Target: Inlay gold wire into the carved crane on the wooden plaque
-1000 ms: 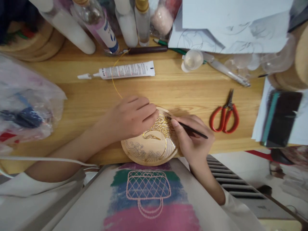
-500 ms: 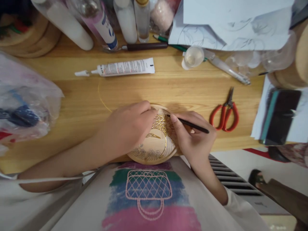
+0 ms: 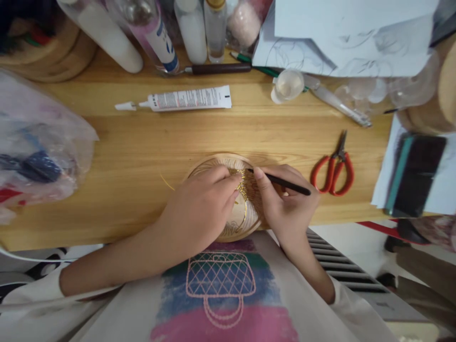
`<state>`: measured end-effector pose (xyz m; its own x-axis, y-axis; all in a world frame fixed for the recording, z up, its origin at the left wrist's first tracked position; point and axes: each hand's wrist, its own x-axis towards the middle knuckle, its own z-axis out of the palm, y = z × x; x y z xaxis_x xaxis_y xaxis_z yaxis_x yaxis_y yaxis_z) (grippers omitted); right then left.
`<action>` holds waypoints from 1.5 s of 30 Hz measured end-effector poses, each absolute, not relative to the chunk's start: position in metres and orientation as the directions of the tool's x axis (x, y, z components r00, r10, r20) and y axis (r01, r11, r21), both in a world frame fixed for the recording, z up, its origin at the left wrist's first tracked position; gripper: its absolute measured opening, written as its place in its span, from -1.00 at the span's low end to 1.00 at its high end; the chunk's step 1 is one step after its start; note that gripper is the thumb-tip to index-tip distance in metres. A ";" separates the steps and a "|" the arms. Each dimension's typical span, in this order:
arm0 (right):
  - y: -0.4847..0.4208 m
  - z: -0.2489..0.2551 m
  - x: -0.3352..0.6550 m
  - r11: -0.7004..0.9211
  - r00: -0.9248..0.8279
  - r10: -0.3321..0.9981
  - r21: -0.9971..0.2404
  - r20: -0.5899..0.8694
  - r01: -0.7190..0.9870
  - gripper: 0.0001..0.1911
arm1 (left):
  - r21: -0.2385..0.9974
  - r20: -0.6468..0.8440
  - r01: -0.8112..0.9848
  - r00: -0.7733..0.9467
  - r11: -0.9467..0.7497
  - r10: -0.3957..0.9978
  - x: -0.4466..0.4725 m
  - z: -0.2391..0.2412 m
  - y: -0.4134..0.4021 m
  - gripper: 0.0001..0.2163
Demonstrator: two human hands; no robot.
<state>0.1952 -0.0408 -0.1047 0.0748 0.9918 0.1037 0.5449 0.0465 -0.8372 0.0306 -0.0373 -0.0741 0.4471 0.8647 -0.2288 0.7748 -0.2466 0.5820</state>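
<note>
A round wooden disc lies at the table's front edge, with line drawings and gold wire patterns on its face. My left hand rests over its left part, thumb and fingers pinched at the gold pattern. A thin gold wire trails out from behind this hand; the pinched end is hidden. On the right of the disc, my right hand is closed round a slim black pointed tool, held like a pen. Its tip touches or hovers just over the pattern near my left fingertips; I cannot tell which.
Red-handled pliers lie to the right, by a phone. Beyond the disc are a white glue tube, a small plastic cup and a dark-handled tool. Bottles line the back; a plastic bag sits left.
My left hand has shifted right and slightly nearer me, uncovering the disc's upper left and covering more of its middle. The gold wire's visible tail is shorter. My right hand stays almost still.
</note>
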 end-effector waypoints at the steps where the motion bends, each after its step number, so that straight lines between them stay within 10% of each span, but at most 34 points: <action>1: -0.040 -0.105 0.196 0.051 0.070 0.992 -0.836 0.106 0.546 -0.94 | 0.602 -0.238 0.766 0.442 -0.226 0.865 0.031 -0.074 -0.038 -0.81; 45: -0.038 -0.111 0.202 0.035 0.049 0.997 -0.882 0.066 0.470 -0.94 | 0.845 -0.395 0.508 0.380 0.168 0.836 0.029 -0.075 -0.024 -0.72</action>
